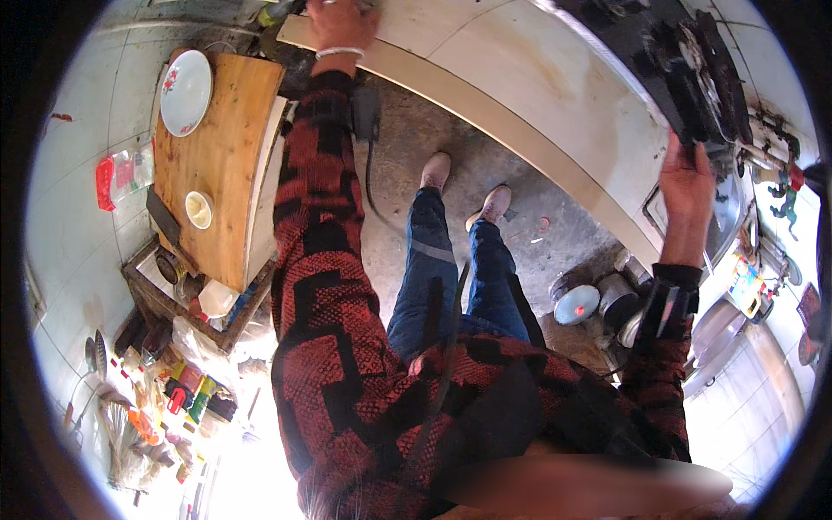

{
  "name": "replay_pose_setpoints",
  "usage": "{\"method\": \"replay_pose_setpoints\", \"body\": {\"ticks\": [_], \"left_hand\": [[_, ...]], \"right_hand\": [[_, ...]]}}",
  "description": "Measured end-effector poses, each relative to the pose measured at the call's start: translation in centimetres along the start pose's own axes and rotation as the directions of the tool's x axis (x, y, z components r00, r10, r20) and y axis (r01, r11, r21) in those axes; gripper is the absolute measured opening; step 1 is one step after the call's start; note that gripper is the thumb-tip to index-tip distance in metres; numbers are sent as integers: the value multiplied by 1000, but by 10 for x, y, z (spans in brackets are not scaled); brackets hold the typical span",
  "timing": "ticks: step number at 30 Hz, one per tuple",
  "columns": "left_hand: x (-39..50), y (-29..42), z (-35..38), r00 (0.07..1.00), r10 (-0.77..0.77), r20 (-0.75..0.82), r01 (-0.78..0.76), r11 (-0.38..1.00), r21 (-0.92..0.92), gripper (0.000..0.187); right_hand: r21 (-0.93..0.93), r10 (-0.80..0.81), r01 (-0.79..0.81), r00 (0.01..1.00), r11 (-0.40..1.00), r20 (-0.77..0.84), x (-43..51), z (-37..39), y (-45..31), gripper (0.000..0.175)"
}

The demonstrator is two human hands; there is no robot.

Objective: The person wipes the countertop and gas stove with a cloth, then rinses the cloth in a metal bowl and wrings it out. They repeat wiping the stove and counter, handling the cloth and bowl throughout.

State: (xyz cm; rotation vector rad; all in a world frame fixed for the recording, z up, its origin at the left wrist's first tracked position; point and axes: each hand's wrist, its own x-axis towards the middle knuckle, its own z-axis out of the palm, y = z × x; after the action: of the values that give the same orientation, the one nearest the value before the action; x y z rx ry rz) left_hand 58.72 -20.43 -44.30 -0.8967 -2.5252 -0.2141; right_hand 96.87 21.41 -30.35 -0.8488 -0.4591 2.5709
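Note:
My left hand (343,29), with a pale bracelet at the wrist, reaches to the top edge of view over the end of the cream counter edge (455,81). Its fingers are blurred and partly cut off, so whether it holds anything is hidden. At the right, my right hand (689,182) has its fingertips against a dark object (699,91) beside a black stove top (624,39). I cannot tell if it grips this object or only touches it. Just beyond that hand lies a metal sink basin (729,208).
A wooden board (224,149) on the left bears a floral plate (186,93), a small bowl (199,209) and a cleaver (164,216). Bagged goods (182,390) lie lower left. Pots (614,296) and a light-blue lid (577,304) sit on the floor. A cable (372,175) runs near my feet.

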Motion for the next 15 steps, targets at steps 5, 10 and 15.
{"method": "replay_pose_setpoints", "body": {"ticks": [5, 10, 15], "left_hand": [[-69, 107, -49, 997, -34, 63, 56, 919, -389, 39], [-44, 140, -27, 962, 272, -36, -262, 872, -414, 49], [61, 35, 35, 950, -110, 291, 150, 981, -121, 35]], "right_hand": [[-30, -58, 58, 998, 998, -7, 14, 26, -37, 37], [-4, -15, 15, 1000, 1000, -7, 16, 26, -56, 36], [-88, -77, 75, 997, 993, -24, 12, 16, -52, 35]]}}
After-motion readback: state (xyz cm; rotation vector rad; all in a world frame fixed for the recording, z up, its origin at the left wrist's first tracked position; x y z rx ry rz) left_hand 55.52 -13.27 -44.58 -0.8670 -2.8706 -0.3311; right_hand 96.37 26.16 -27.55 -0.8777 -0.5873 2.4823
